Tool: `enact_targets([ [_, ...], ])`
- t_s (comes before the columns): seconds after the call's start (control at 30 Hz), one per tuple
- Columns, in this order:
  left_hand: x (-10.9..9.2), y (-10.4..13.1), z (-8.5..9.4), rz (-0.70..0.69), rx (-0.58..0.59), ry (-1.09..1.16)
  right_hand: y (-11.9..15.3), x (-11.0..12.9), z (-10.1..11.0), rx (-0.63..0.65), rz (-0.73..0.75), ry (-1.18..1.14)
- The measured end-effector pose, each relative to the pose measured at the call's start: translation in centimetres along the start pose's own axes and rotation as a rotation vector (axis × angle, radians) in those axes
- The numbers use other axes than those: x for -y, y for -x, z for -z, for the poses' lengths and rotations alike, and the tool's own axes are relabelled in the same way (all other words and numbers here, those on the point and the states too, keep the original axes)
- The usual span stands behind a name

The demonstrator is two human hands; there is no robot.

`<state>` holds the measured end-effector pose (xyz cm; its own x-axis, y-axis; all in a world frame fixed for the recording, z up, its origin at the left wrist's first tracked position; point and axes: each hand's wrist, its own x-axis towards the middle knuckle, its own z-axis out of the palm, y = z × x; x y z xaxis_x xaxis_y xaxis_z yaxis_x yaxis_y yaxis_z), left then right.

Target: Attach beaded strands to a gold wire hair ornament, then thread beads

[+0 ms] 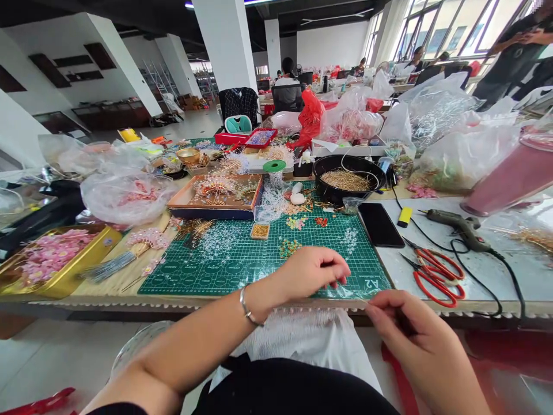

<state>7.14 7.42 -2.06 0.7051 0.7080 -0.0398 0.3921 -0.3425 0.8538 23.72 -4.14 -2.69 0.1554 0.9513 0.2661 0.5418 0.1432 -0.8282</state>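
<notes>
My left hand (311,272) is over the front edge of the green cutting mat (254,262), its fingers curled down and partly hidden; what they hold, if anything, I cannot make out. Lower right, my right hand (408,325) pinches the end of a thin, pale strand (365,300) between thumb and forefinger. Near my left hand lie small green and orange beads (288,248), a little square box of gold beads (260,231), red beads (321,221) and scattered clear beads (220,239).
Right of the mat are a black phone (380,225), red-handled scissors (438,274), a yellow lighter (405,217) and a corded glue gun (458,225). Behind stand a black bowl (322,184) and a shallow box (185,202). A gold tray (82,279) of pink flowers sits left.
</notes>
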Motion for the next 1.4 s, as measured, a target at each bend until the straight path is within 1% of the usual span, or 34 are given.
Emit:
enact_targets([
  [0.03,0.7,-1.5,-0.1,-0.003,-0.052,-0.106,0.0,-0.4,0.3,-0.028,-0.014,0.013],
  [0.07,1.3,-3.0,-0.3,-0.004,-0.072,-0.169,-0.1,-0.9,0.7,-0.05,-0.007,0.03],
  [0.17,3.2,-6.6,-1.7,-0.024,-0.057,-0.295,-0.3,-2.0,1.3,-0.072,0.047,0.064],
  [0.23,3.9,-8.0,-2.9,-0.034,-0.045,-0.333,-0.4,-2.2,1.4,-0.097,0.04,0.06],
  [0.33,4.1,-8.6,-3.8,-0.035,-0.048,-0.317,-0.6,-2.1,1.2,-0.125,0.012,0.042],
  [0.43,3.3,-7.5,-3.4,-0.036,-0.062,-0.194,-0.7,-1.7,1.2,-0.125,0.024,0.051],
  [0.5,2.4,-6.0,-2.7,-0.031,-0.062,-0.076,-0.8,-1.3,1.2,-0.13,0.032,0.052],
  [0.57,1.4,-3.8,-2.2,-0.005,-0.043,0.113,-0.9,-0.6,1.0,-0.134,0.045,0.044],
  [0.6,0.9,-2.7,-1.9,0.016,-0.025,0.256,-0.9,-0.1,0.9,-0.134,0.057,0.042],
  [0.67,-0.1,-0.3,-1.6,0.12,-0.023,0.761,-1.0,0.8,0.5,-0.124,0.113,0.047],
  [0.7,-0.5,0.7,-1.5,0.159,-0.026,0.948,-1.0,1.3,0.3,-0.115,0.164,0.052],
  [0.73,-0.9,1.7,-1.3,0.185,-0.036,1.091,-1.1,1.7,0.0,-0.099,0.222,0.06],
  [0.77,-1.2,2.5,-1.2,0.194,-0.047,1.169,-1.1,2.0,-0.2,-0.083,0.281,0.068],
  [0.83,-1.5,3.7,-1.1,0.185,-0.068,1.234,-1.2,2.5,-0.6,-0.073,0.378,0.075],
  [0.9,-1.7,4.5,-0.9,0.166,-0.084,1.25,-1.2,2.9,-0.9,-0.069,0.426,0.075],
  [0.97,-1.8,5.0,-0.9,0.139,-0.094,1.244,-1.0,3.2,-1.1,-0.054,0.425,0.077],
  [1.17,-2.0,6.0,-0.8,0.064,-0.11,1.205,-0.3,4.5,-1.4,-0.04,0.338,0.076],
  [1.3,-2.1,6.5,-0.7,0.041,-0.101,1.175,0.0,4.9,-1.5,-0.034,0.347,0.089],
  [1.4,-2.2,6.9,-0.6,0.014,-0.119,1.075,0.1,5.1,-1.4,-0.017,0.351,0.112],
])
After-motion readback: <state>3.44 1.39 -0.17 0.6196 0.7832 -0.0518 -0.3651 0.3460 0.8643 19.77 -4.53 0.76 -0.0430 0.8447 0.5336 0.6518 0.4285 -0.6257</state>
